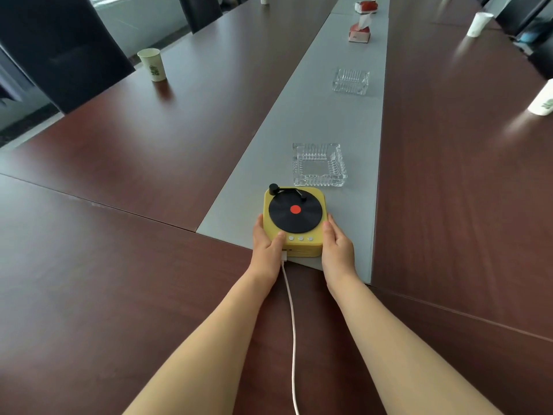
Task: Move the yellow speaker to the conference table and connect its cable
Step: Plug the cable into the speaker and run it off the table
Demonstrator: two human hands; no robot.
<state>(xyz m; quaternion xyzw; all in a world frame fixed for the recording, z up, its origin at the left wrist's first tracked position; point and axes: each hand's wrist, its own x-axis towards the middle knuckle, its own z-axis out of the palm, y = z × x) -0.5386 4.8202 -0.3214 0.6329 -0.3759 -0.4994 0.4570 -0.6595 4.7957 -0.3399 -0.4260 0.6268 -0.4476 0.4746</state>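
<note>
The yellow speaker (302,245), shaped like a small record player with a black disc and red centre, sits on the grey centre strip of the conference table (119,280). My left hand (267,248) grips its left side with the thumb on top near the buttons. My right hand (336,247) holds its right side. A white cable (292,330) is plugged into the speaker's near face beside my left hand and trails toward me over the brown wood.
A glass ashtray (319,165) stands just beyond the speaker, another ashtray (350,81) farther up the strip, then tissue boxes (360,32). Paper cups stand at the left (152,65) and the right (543,100). Dark chairs (59,46) line the table's edges.
</note>
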